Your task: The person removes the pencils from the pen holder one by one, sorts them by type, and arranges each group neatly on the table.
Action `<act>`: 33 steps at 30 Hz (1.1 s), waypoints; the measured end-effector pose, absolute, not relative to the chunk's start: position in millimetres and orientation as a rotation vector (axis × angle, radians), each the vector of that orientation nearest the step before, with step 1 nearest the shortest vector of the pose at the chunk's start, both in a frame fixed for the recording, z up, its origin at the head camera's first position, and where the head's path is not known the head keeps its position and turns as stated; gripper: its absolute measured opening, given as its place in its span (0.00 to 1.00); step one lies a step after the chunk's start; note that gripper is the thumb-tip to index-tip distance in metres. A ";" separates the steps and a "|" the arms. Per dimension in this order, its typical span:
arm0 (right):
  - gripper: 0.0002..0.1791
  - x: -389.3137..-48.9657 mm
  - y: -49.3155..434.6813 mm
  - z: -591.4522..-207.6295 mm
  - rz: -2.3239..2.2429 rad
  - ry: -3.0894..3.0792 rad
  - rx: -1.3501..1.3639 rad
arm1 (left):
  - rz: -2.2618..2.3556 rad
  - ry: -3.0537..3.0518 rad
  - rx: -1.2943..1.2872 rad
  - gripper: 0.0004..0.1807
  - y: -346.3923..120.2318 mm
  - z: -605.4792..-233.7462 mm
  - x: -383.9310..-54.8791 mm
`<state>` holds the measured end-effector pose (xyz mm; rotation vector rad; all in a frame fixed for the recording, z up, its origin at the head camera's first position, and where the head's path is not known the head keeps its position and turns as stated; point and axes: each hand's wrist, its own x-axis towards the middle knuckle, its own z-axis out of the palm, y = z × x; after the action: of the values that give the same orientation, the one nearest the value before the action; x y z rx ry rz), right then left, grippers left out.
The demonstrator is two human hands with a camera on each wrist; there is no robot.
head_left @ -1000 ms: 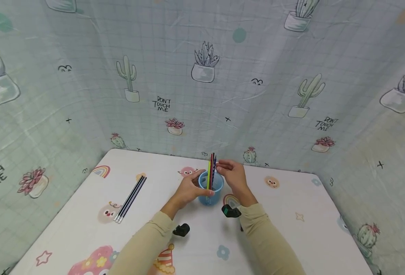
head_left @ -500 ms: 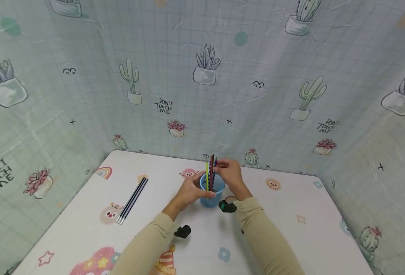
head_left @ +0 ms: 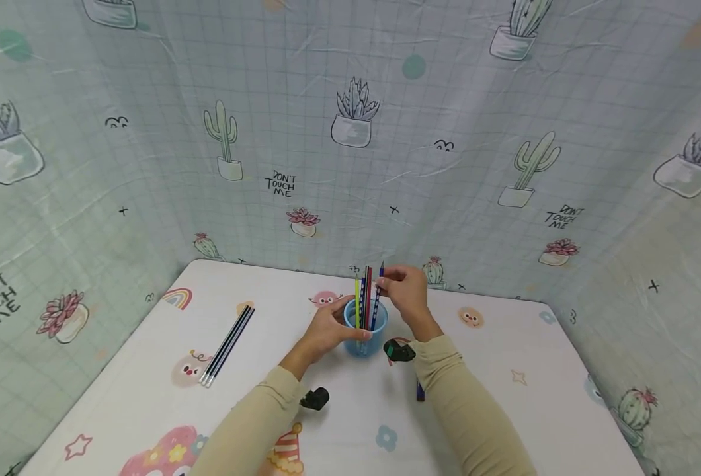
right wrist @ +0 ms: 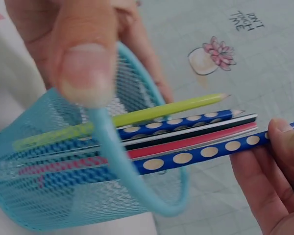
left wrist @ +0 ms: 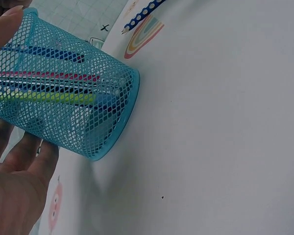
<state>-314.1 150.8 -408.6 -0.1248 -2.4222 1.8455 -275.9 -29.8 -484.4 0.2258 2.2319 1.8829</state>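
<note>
My left hand (head_left: 325, 330) grips a light-blue mesh pencil cup (left wrist: 63, 78), thumb on the near side of its rim and fingers round the far side. Inside stand a yellow-green pencil (right wrist: 186, 105), a blue pencil with pale dots (right wrist: 188, 120), and black-and-white and red ones (right wrist: 206, 137). My right hand (head_left: 407, 295) is above the cup's right side. Its thumb and fingers pinch a second blue dotted pencil (right wrist: 208, 152) near the sharpened upper end. That pencil's lower part is inside the cup, leaning toward the right.
Three dark pencils (head_left: 228, 347) with silvery ends lie side by side on the white patterned table (head_left: 475, 396), at left. Another blue dotted pencil (left wrist: 142, 15) lies right of the cup, partly hidden by my right sleeve in the head view. A cactus-print cloth (head_left: 350, 198) hangs behind.
My right hand has moved slightly up and right, drawing the dotted pencil away from the others toward the cup's right rim. The pencils inside have spread apart. The left hand keeps its hold.
</note>
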 end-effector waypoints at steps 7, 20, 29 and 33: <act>0.10 -314.2 156.2 -384.5 1.824 -2.360 -0.145 | 1.883 2.227 0.237 0.49 -29.9 -485.5 -277.2; 0.10 -308.7 173.1 -341.3 1.864 -2.204 -0.080 | 1.874 2.224 0.194 0.52 -30.9 -485.7 -275.8; 0.12 -303.8 191.4 -319.2 1.869 -2.160 -0.090 | 1.881 2.220 0.203 0.51 -29.3 -486.9 -275.2; 0.12 -303.2 198.5 -312.0 1.848 -2.166 -0.096 | 1.892 2.228 0.186 0.50 -30.3 -485.5 -275.9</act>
<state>-303.2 198.5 -312.0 -0.0960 -2.1664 1.8479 -275.9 -30.3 -485.5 0.1861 2.2281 1.8922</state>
